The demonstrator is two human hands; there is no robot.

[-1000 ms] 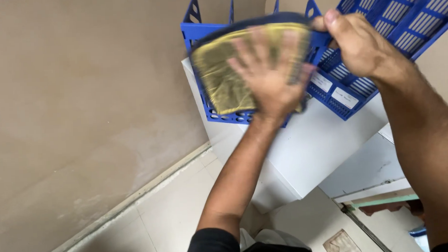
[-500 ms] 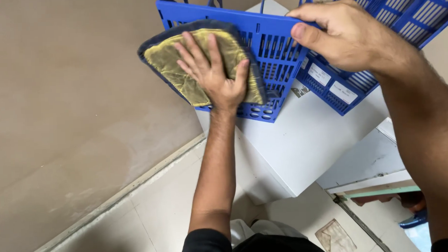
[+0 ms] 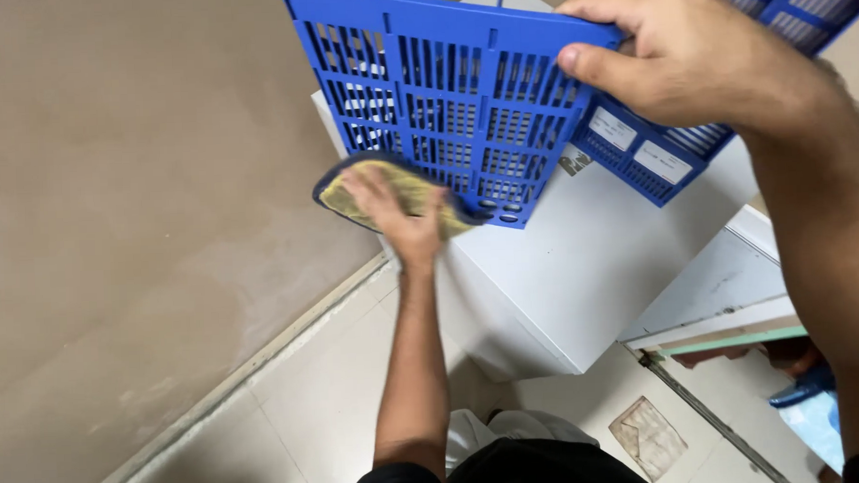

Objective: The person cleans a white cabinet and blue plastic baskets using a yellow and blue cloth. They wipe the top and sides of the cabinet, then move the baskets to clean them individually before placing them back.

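Note:
My left hand (image 3: 397, 214) presses a yellow cloth with a dark blue edge (image 3: 374, 191) against the lower left corner of a blue slotted plastic file rack (image 3: 444, 98). The cloth is partly bunched under my fingers. My right hand (image 3: 689, 51) grips the rack's upper right edge, thumb on the near face, and holds it tilted over a white cabinet (image 3: 564, 275).
A second blue slotted rack (image 3: 655, 162) with white labels stands behind, on the cabinet's top at right. A beige wall (image 3: 132, 185) fills the left side. Pale floor tiles (image 3: 321, 407) run below, and a stained paper scrap (image 3: 651, 438) lies on them at lower right.
My left hand slid the cloth down the rack's near face, from its top to its lower left corner. The rack tipped further toward me, showing more of its slotted side.

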